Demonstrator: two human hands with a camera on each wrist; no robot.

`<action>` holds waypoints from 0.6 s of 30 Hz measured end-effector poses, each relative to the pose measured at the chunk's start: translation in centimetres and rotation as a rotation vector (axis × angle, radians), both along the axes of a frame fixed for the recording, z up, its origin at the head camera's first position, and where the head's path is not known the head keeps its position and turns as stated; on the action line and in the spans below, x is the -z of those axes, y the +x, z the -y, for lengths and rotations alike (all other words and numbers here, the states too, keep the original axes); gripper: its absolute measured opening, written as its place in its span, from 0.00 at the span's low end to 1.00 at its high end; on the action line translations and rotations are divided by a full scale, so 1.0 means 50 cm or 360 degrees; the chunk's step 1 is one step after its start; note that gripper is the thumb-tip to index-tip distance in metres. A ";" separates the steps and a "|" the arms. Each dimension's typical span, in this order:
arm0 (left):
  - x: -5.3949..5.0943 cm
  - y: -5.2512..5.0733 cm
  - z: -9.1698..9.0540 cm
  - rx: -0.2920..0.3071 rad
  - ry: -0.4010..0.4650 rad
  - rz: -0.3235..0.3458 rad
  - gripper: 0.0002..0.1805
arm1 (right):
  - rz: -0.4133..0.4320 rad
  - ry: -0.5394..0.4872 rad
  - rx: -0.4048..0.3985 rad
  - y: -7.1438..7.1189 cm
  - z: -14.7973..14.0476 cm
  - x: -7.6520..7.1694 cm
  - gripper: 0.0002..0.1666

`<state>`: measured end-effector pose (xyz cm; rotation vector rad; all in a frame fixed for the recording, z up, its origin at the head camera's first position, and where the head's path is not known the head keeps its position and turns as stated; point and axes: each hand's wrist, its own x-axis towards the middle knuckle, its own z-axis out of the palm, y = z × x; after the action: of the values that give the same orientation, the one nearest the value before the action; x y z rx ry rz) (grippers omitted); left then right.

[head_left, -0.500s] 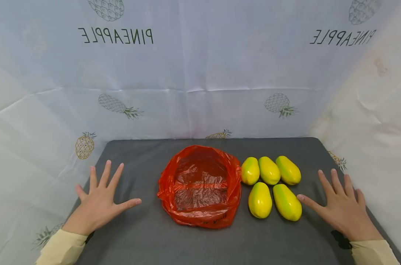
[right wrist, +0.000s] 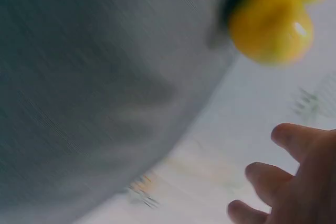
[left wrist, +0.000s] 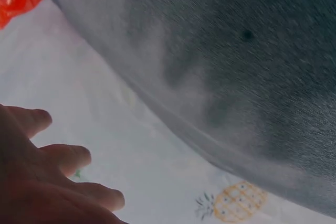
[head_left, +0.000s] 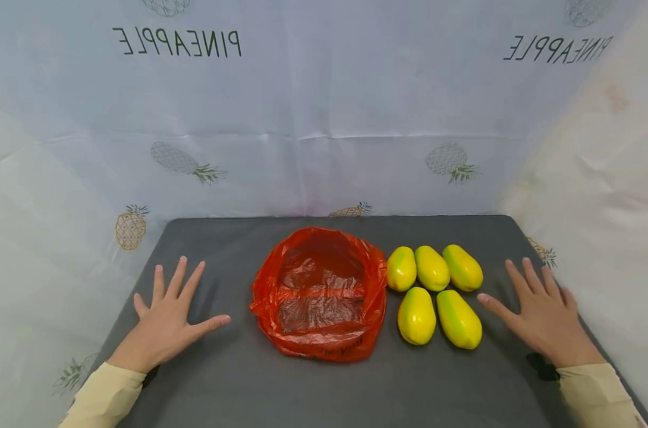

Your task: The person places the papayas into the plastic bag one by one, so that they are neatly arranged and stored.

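Note:
A red plastic bag (head_left: 321,351) lies in the middle of the table with its mouth spread upward; its inside shows no contents. Just right of it sit several yellow-green mangoes (head_left: 459,319) in two rows, three at the back and two in front. My left hand (head_left: 160,324), fingers spread, is over the left side of the table, apart from the bag. On the far right my right hand (head_left: 546,318) is spread too, its thumb close to the front right mango without touching. Both hands hold nothing. In the wrist views, fingertips and shadows on the cloth show.
The dark grey table (head_left: 324,395) has rounded far corners. White cloth (head_left: 324,172) printed with pineapples hangs behind it and along both sides. Black bands show at both wrists, beside the cream sleeves (head_left: 107,395).
The head view has tipped slightly, so bag, mangoes and backdrop sit a little higher. My right hand has shifted slightly up and left in the view. The bag and mangoes keep their arrangement.

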<state>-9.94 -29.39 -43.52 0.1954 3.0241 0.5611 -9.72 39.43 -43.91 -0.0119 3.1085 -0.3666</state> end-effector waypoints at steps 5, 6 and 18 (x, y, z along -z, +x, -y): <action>-0.002 0.005 -0.015 0.0028 0.0006 0.0043 0.66 | -0.0025 -0.0018 -0.0039 -0.019 0.012 -0.031 0.61; -0.003 0.004 -0.018 0.0027 -0.0001 0.0047 0.66 | -0.0009 -0.0019 -0.0049 -0.023 0.013 -0.035 0.61; -0.038 -0.064 -0.113 0.0002 0.0347 0.0219 0.63 | 0.0257 -0.0231 -0.0096 -0.081 0.034 -0.076 0.59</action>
<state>-13.13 -23.72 -41.64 0.1611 2.8269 0.8663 -13.78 37.74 -40.11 -0.0736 2.9092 -0.5603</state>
